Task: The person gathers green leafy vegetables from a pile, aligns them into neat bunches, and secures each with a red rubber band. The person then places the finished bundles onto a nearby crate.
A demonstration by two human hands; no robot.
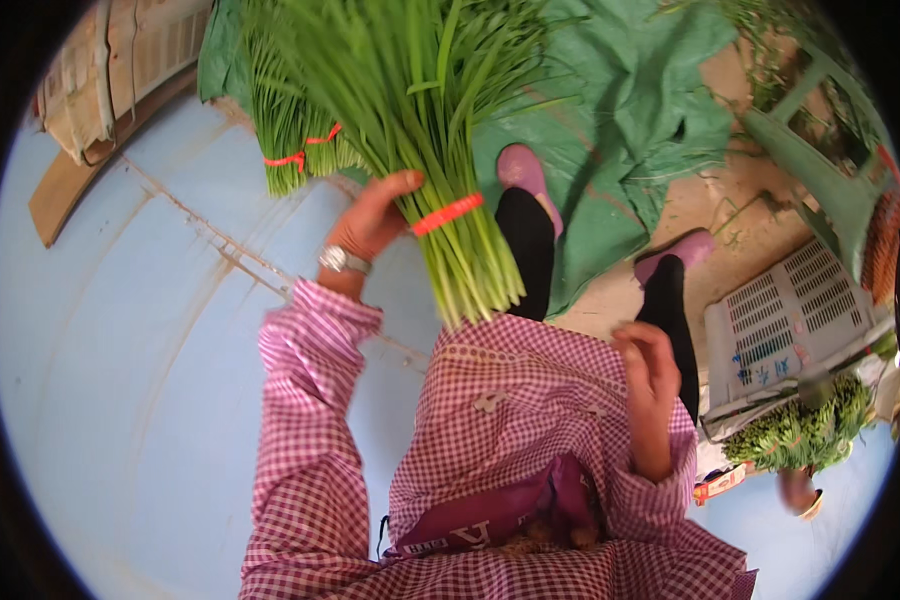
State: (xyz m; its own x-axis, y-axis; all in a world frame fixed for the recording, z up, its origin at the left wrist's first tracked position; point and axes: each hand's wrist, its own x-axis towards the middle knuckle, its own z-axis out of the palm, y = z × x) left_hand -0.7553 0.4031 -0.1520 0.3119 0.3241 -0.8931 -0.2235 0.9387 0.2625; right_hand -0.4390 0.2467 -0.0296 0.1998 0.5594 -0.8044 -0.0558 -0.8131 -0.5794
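A bunch of long green leaves, seemingly Chinese chives (457, 247), hangs in front of me in the grip of my left hand (371, 217). A red band (448, 214) circles its stalks a little above their pale cut ends. My left thumb lies across the stalks just above the band, and the other fingers are hidden behind them. My right hand (649, 367) is held over my checked smock (525, 375) with nothing visible in it. Its fingers are bent and slightly blurred. Beyond the held bunch, further banded bunches (279, 142) lie at the edge of a green sheet (607, 82).
At the upper right stands a green plastic chair (817, 142) amid loose leaves. A grey slatted crate (791, 315) is on the right, with piled green bundles (802, 427) near it. A cardboard-clad crate (131, 60) sits at the upper left over blue flooring (120, 337).
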